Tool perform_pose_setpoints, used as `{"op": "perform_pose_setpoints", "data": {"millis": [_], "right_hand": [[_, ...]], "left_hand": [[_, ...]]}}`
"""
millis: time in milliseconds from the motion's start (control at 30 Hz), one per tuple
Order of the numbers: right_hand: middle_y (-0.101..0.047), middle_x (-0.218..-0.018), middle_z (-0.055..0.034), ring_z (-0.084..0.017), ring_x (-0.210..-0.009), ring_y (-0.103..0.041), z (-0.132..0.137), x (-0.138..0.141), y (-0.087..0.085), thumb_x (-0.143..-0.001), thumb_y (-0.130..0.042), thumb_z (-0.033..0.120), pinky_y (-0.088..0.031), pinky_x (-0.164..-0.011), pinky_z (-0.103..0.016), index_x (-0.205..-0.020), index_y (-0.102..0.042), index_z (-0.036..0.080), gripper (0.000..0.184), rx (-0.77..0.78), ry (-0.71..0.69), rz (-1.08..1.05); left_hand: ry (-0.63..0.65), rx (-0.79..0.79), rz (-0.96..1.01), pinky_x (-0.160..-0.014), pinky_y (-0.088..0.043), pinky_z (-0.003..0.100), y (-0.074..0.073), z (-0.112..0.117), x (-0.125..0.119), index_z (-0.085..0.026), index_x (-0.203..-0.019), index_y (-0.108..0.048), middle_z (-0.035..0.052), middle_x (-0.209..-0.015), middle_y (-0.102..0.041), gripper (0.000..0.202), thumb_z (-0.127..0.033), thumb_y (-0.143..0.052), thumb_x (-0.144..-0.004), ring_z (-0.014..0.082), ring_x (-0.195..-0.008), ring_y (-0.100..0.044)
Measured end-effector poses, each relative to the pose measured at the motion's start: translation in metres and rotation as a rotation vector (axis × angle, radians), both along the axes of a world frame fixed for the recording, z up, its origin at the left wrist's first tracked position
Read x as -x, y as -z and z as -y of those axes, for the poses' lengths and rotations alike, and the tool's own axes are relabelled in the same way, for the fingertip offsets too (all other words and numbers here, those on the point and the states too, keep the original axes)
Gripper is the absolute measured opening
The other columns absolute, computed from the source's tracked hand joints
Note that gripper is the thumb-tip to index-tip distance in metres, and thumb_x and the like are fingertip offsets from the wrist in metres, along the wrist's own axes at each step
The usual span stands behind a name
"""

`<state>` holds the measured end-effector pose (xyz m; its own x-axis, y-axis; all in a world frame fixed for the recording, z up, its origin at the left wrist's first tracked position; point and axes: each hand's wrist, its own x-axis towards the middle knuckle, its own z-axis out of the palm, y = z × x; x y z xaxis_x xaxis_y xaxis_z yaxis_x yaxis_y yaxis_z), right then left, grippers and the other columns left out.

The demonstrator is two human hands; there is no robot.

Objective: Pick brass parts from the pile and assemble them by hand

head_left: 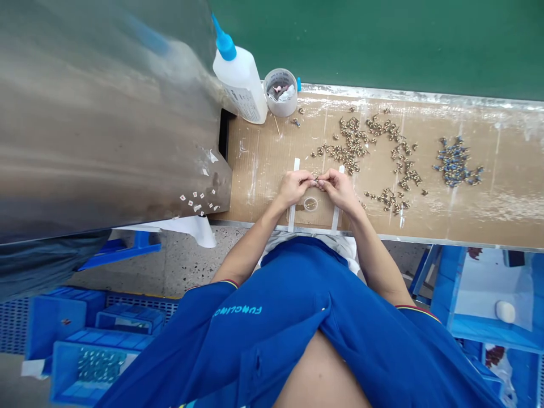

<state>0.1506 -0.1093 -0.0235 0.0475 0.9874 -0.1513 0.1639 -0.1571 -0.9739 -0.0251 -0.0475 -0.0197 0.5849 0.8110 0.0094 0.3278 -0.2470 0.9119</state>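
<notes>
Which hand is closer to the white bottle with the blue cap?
Left. The left hand is closer to the person than the white squeeze bottle and off to the bottle's right. The right hand is farther away, on the left hand's other side.

- I'm seeing a factory assembly workshop
- cardboard-covered table (pixel 263 192) scattered with small brass parts (pixel 352 144)
- glue bottle (pixel 240 85) on it
- blue plastic crates (pixel 93 368) on the floor (pixel 170 266)

- My bench (pixel 263 170): cardboard top, metal edge
- White squeeze bottle (pixel 240 85), blue nozzle, far left
- Clear tub (pixel 280 92) of scraps, just beside it
- Brass fittings (pixel 352 144), scattered loose
- Blue-tinted fittings (pixel 454 161), clustered to my right
- Small clear dish (pixel 310 204) between white tape strips (pixel 335 212), nearest me
</notes>
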Motion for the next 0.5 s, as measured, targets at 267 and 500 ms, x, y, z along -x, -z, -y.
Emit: {"op": "perform_pose_setpoints", "data": {"millis": [267,500], "right_hand": [[-0.068,-0.072,0.0002,-0.015,-0.067,-0.063,0.001,0.0,0.003,-0.087,-0.072,0.034,-0.052,-0.065,-0.029,-0.08,-0.06,0.023,0.018,0.03,-0.011,-0.032],[-0.066,-0.069,0.0001,-0.017,-0.068,-0.066,-0.005,0.002,0.001,-0.083,-0.078,0.046,-0.055,-0.068,-0.032,-0.08,-0.059,0.024,0.029,0.046,0.026,-0.089]], "left_hand": [[0.007,0.009,-0.046,-0.075,-0.047,0.027,-0.004,0.002,-0.002,-0.014,-0.075,-0.073,0.0042,-0.078,-0.074,0.016,-0.015,-0.062,-0.086,0.0149,-0.073,-0.062],[-0.04,0.092,-0.06,-0.07,-0.044,0.026,-0.013,0.001,-0.004,-0.014,-0.072,-0.072,0.0012,-0.068,-0.067,0.015,-0.018,-0.064,-0.084,0.0126,-0.067,-0.057]]}}
